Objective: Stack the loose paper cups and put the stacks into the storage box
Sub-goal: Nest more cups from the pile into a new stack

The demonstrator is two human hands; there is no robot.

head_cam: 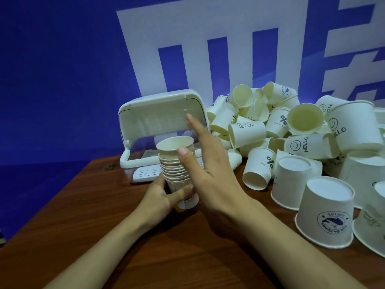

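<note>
A stack of several nested white paper cups [174, 161] stands upright near the table's middle, mouths up. My left hand [160, 195] grips its lower part. My right hand [208, 163] is just to the right of the stack, fingers spread, thumb touching the stack's upper rims, holding nothing. Behind the stack stands the white storage box [133, 159] with its lid [158, 115] raised; a slotted tray shows at its bottom. A big pile of loose paper cups [291, 130] fills the right side, some on their sides, some upside down.
The brown wooden table [104, 226] has its left edge running diagonally toward the box. Upside-down cups [327, 211] stand close to my right forearm. A blue wall with large white shapes [187, 38] rises right behind the box and the pile.
</note>
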